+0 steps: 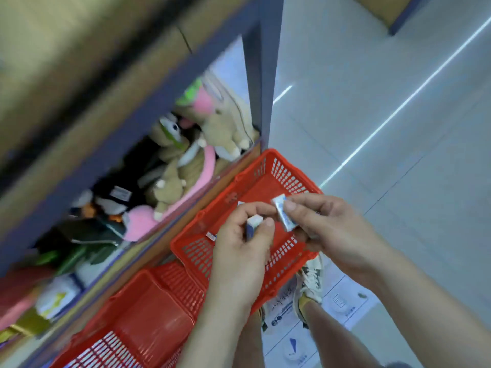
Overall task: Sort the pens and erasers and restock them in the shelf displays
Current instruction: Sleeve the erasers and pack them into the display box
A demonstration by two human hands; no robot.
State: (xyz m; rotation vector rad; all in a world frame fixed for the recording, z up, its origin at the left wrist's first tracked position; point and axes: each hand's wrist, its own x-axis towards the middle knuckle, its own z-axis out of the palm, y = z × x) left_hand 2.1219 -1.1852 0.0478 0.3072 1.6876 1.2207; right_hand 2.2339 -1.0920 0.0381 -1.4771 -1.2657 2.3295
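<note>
Head view, looking down, lots of blur at upper left. Both hands are mid-frame, right of centre, over a red basket (279, 166).

L hand (243, 251): fingers curled, thumb and forefinger pinching a blue-sleeved eraser (254, 221) w/ its white end pointing up. R hand (329, 227), just right of it: thumb and fingertips nipping a wrapped eraser (282, 212), white w/ blue print, tilted, held by its right edge. The two erasers are close but don't touch. The fingertips of the two hands nearly meet; can't tell if they touch.

Inside the basket, by its left wall, lies a loose eraser (211, 236), small, white w/ blue and red. Another small white-blue bit (241, 203) peeks out above the L fingers, too hidden to say what it is.

A second red basket (148, 301) is at lower left, touching the first one's lower left corner.

The shelf unit (263, 75), blue-grey frame, runs diagonally across the left half. Its open bay, centre-left, is packed w/ plush toys (220, 128) in beige, pink, black and green. More blurred goods at far lower left.

A pale tiled floor (372, 102) fills the right side. A laced shoe (312, 282) is under the R wrist, beside a printed floor sheet (342, 301).
</note>
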